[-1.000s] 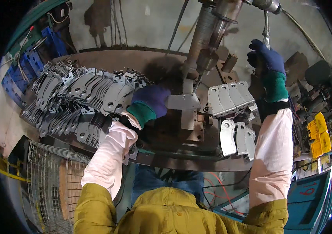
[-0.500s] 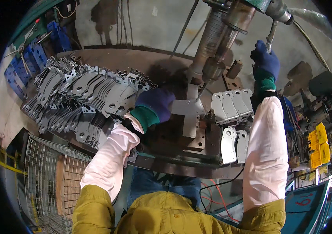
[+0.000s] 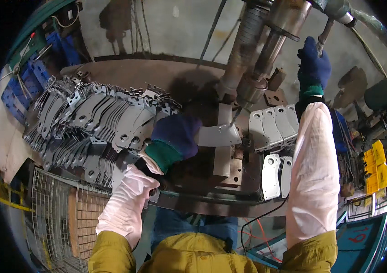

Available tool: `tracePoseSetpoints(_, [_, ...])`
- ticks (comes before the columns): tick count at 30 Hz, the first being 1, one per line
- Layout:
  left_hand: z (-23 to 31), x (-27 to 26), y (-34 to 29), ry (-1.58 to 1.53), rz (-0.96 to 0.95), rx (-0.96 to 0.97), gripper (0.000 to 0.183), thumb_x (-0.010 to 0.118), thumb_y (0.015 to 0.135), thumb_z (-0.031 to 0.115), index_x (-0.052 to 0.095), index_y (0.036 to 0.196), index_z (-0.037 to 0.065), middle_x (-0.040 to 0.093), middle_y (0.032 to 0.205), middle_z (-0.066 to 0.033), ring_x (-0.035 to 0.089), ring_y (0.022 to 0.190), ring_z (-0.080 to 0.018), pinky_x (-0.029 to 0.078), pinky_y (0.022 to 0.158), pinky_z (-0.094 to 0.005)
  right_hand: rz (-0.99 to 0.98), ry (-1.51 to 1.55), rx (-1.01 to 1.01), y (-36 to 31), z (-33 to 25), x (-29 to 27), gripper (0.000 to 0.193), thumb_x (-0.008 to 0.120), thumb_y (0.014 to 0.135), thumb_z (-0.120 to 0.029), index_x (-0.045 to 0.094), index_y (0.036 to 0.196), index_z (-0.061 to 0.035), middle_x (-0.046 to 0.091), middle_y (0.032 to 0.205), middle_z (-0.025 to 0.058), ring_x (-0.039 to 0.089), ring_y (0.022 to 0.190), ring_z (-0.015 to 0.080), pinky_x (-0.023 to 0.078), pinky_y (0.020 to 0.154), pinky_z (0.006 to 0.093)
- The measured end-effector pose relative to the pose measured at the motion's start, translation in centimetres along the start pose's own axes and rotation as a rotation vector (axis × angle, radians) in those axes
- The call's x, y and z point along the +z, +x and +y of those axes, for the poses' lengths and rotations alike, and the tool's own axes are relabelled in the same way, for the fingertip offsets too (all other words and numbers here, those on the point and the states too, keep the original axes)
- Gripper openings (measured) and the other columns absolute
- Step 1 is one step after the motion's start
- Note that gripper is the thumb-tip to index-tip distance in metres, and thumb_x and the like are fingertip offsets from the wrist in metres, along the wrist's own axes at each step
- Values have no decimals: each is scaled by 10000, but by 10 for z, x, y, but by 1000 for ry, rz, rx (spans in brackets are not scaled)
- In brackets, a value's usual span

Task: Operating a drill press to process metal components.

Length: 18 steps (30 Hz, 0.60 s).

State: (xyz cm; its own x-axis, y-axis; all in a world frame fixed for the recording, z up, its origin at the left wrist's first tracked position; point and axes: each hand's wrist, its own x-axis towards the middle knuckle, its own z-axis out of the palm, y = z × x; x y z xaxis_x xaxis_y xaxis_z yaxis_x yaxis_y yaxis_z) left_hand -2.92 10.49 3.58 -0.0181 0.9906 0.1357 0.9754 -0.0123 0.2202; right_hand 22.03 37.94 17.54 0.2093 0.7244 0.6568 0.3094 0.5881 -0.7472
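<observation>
Looks like the drilling step: working on a curved grey plate (image 3: 211,137) at centre frame, laid crosswise over a metal block (image 3: 222,162), with drill bit (image 3: 235,117) lowered to its upper edge, toward the right end, from the chuck (image 3: 252,89) above. Can't tell from this angle whether touching or already cutting. Next move, in my judgement: calls for keeping the plate pinned flat on the block, with even pull on the lever (image 3: 324,32) and no slewing on a snag. Grasping plate's left end with gloved left hand (image 3: 176,134), just left of centre; curled nearly closed, fingertips mostly hidden. Gripping lever's lower end with gloved right hand (image 3: 315,64), upper right of frame; clenched around it, no visible slack. Seeing nothing else in either. Piled at mid-left of frame, beside left hand: big heap of similar plates (image 3: 94,111), loosely fanned. Lined up right of centre: row of plates (image 3: 273,122), with smaller group (image 3: 271,178) below, partly behind right sleeve (image 3: 314,170).
</observation>
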Motion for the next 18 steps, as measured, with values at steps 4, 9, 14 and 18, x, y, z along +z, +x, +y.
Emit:
tracePoseSetpoints(4, [-14,-2,-14,8,61,-9,506,692,633,297,643,1116,157,687,999,-140,672,907,-388,553,748,-516,15,-45,-4,-15,-23,18,617,610,845,-661,727,949,-64,707,799,124,668,779,294,497,745,401])
tracePoseSetpoints(9, [0,1,2,-28,21,-12,439,699,634,266,664,1060,166,683,999,-110,676,934,-357,553,769,-483,10,-75,-41,-4,-8,0,588,696,843,-585,715,999,-19,735,831,65,630,717,135,487,686,307])
tracePoseSetpoints(14, [-11,19,0,-25,180,113,573,717,589,265,630,1146,168,670,985,-125,663,861,-380,544,721,-501,21,-60,0,-15,-20,3,600,686,852,-589,718,1031,-17,749,846,75,663,752,140,498,697,300])
tracePoseSetpoints(18, [-11,10,-10,-15,223,101,516,725,571,258,654,1075,172,650,934,-121,659,837,-376,536,696,-495,41,8,-35,-14,-21,13,558,675,886,-557,720,1070,-33,753,852,73,686,767,138,509,693,293])
